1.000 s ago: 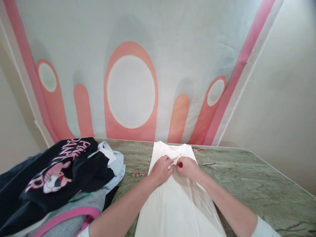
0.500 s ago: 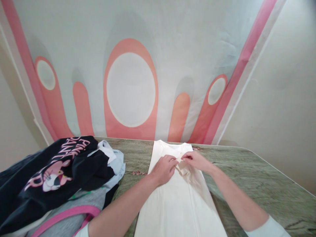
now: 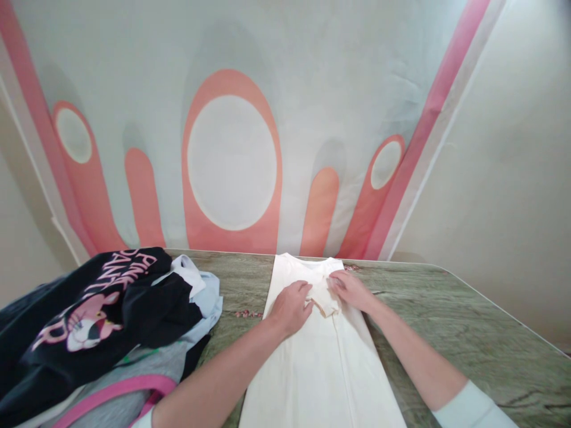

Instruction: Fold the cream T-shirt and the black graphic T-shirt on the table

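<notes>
A cream-white sleeveless-looking garment lies lengthwise on the table, its neckline at the far end. Just below the neckline, a small loose flap of the same cloth rests on its front. My left hand lies on the garment at the flap's left side, thumb and fingers apart. On the flap's right side, my right hand touches the cloth with fingers extended and slightly spread. The fingertips partly cover the flap's edges, and the garment's near end runs out of view.
A heap of clothes lies at the left, topped by a black printed garment, with light blue cloth and grey cloth with pink trim. The wood-patterned table meets a pink-and-grey patterned backdrop at its far edge.
The flap has gone from gathered up between my fingertips to lying flatter on the garment. My fingers have loosened and my hands have moved slightly apart. The view has shifted a little.
</notes>
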### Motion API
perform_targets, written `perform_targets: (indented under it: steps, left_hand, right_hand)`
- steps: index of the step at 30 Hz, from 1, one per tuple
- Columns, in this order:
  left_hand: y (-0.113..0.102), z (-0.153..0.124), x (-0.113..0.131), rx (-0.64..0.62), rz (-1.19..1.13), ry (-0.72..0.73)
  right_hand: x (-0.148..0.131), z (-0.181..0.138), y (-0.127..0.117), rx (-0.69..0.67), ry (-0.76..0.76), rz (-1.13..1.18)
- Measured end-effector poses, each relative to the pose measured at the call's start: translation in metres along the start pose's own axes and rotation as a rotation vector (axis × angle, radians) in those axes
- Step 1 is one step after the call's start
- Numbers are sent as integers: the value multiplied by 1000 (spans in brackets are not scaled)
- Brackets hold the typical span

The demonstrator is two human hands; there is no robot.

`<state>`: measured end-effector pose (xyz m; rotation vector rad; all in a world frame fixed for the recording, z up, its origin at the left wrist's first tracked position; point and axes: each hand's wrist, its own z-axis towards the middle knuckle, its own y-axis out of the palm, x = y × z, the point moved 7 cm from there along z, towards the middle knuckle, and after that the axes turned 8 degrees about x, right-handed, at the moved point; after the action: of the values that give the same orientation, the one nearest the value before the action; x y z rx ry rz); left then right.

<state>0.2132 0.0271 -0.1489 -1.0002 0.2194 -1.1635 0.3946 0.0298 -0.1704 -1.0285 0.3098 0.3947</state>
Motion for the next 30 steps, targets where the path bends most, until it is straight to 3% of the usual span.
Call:
perform_targets:
  steps: [4,8,12,18,30]
  left_hand:
    - [2,2,-16,25,-38,-122]
    - [-7,3,-50,122,-47,-279]
    - [-12,1,-77,82,74,-316]
    - [-5,-3,-74,-17,210,-207]
    - [7,-9,-72,-233,319,-185]
  right_hand:
    - [2,0,6,-27,5,-90]
    - [1,8,6,-1,96,-191]
    - [-2,24,14,40,167,-221]
    - [-2,37,36,46,247,-193]
    - [6,28,35,95,312,-119]
